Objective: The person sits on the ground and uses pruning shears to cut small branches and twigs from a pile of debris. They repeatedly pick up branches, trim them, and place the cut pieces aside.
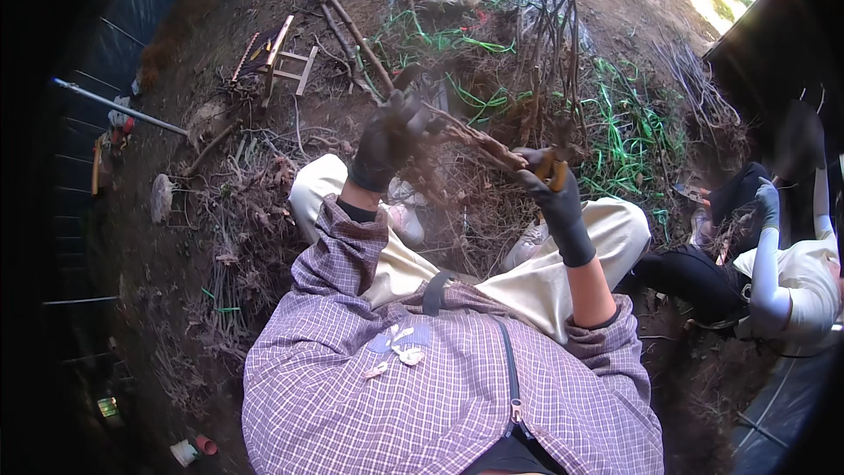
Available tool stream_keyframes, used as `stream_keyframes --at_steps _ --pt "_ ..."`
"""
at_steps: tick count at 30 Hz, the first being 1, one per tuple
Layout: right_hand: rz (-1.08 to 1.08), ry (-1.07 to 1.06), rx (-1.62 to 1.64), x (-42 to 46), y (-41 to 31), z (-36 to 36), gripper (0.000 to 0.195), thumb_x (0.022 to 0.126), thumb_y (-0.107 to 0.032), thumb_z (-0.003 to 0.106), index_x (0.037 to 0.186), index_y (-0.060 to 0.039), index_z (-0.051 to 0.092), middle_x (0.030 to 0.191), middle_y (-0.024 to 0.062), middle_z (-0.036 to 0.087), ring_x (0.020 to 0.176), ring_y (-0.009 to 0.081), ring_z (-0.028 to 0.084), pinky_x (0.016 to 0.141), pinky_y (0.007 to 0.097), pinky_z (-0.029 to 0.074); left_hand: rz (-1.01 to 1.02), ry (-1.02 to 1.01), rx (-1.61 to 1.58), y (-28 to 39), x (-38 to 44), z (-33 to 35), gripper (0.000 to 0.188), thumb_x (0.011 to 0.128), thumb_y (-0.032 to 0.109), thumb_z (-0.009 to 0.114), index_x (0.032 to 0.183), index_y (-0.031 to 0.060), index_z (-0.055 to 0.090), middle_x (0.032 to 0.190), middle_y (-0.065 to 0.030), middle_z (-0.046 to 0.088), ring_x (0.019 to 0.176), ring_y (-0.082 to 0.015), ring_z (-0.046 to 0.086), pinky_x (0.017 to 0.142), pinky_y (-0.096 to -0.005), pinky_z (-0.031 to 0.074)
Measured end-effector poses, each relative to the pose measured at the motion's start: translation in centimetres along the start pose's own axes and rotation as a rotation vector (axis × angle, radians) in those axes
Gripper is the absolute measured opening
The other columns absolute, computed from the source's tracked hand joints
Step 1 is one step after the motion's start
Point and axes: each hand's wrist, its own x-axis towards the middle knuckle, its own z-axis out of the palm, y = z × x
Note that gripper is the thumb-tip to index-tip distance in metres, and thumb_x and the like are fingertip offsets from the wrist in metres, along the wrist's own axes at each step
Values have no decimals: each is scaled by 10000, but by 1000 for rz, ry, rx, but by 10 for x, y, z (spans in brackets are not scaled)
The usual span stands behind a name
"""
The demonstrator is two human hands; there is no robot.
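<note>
My left hand (390,138), in a dark glove, grips a long woody plant (484,142) with a knobbly brown lower end. Its thinner branched stems (356,33) reach up and left past my fist. In my gloved right hand (557,208) is a yellow-handled hand tool (554,171) that looks like pruning shears; its blades are mostly hidden. The plant's thick end lies right against the fingers of that hand. Beneath both hands, between my shoes, is a heap of cut roots and twigs (461,218).
Upright bare stems (550,46) and green twine (620,125) lie ahead. Bundled rooted stems (227,264) are at left, near a small wooden stool (287,59) and a metal pole (125,109). At right sits another person (784,277), close to orange-handled shears (692,192).
</note>
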Motion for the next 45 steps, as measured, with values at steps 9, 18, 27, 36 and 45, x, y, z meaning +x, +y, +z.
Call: stream_keyframes --at_steps 9,18,27,36,45 --pt "-339 90 -18 12 -12 6 227 834 77 652 955 -51 509 1094 100 674 936 120 604 859 269 483 -59 76 232 2 -5 -17 502 1026 167 473 1496 88 316 1362 -127 552 1255 -291 542 1015 -464 500" --pt "-93 148 -223 11 27 -12 317 831 -99 753 1072 -80 548 988 88 678 892 177 655 799 289 498 -1 -17 270 -3 -4 -24 489 1033 186 482 1485 65 338 1217 -88 635 1152 -224 593 931 -381 514" --pt "-562 33 -1127 25 -51 -29 457 716 -252 790 1116 -154 592 943 60 594 877 289 598 768 414 470 224 2 908 10 3 -29 260 1038 170 456 1192 5 586 1062 -121 671 991 -244 681 889 -380 574" --pt "-676 -191 -1302 46 -73 -37 494 691 -171 747 1155 -140 582 989 71 539 1004 275 550 948 424 446 -51 25 488 7 12 -35 300 1027 185 495 1259 8 565 1051 -78 663 974 -188 651 918 -343 510" --pt "-909 -513 -1224 65 -62 -59 564 689 -238 721 1216 -105 574 1051 86 517 1125 297 501 1081 418 394 -336 -5 83 -19 31 -50 278 1017 168 523 1262 42 487 1008 -35 616 890 -176 622 843 -321 529"
